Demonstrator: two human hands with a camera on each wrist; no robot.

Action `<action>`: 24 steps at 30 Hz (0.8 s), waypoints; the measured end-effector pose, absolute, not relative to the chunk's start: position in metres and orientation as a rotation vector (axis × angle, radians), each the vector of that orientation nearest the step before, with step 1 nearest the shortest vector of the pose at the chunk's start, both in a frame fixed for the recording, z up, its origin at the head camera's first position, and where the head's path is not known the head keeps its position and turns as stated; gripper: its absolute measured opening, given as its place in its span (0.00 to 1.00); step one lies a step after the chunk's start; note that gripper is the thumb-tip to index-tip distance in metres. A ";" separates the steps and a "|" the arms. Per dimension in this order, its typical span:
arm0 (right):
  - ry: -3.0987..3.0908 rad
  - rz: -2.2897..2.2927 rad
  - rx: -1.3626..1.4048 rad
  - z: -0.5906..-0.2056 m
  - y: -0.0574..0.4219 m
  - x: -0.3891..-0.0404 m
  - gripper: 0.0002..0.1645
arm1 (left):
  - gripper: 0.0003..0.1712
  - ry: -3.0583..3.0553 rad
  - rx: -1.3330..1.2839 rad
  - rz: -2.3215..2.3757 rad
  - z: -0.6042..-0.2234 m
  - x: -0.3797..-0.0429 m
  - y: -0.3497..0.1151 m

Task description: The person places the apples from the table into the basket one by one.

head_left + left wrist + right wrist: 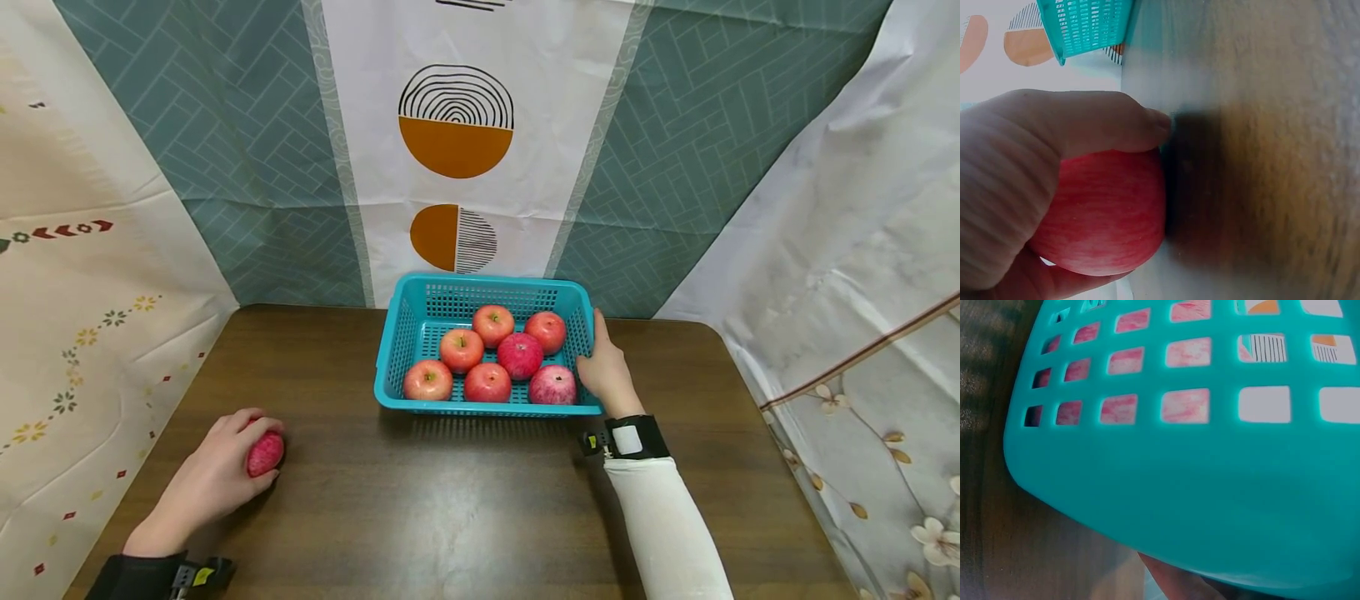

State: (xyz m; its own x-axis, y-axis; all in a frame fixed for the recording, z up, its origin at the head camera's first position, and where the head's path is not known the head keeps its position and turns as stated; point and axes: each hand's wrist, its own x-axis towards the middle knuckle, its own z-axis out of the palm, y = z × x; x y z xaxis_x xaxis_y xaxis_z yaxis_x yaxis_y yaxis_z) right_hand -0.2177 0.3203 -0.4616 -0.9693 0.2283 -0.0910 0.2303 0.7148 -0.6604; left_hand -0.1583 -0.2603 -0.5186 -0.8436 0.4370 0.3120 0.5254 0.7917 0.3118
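Observation:
A red apple [265, 454] is at the left of the brown table, low against its surface. My left hand [219, 473] grips it, thumb on the near side and fingers over the far side; in the left wrist view the thumb [1104, 122] lies across the apple [1107, 215]. A turquoise plastic basket [480, 407] stands at the back middle with several red apples in it, such as a dark pink one [520, 356]. At its right wall my right hand [607, 375] holds the rim. Most of that hand is hidden behind the basket wall [1147, 481] in the right wrist view.
The brown table [465, 500] reaches back to a hanging cloth [457, 242] with orange and black shapes. Pale patterned cloth hangs along the left [90, 333] and right [847, 333] sides. The basket's perforated wall stands between the right wrist camera and the apples.

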 end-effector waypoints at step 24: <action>2.932 -1.096 0.392 -0.460 0.318 -0.217 0.52 | 0.37 -2.581 -0.758 -0.720 -0.487 -0.175 -0.227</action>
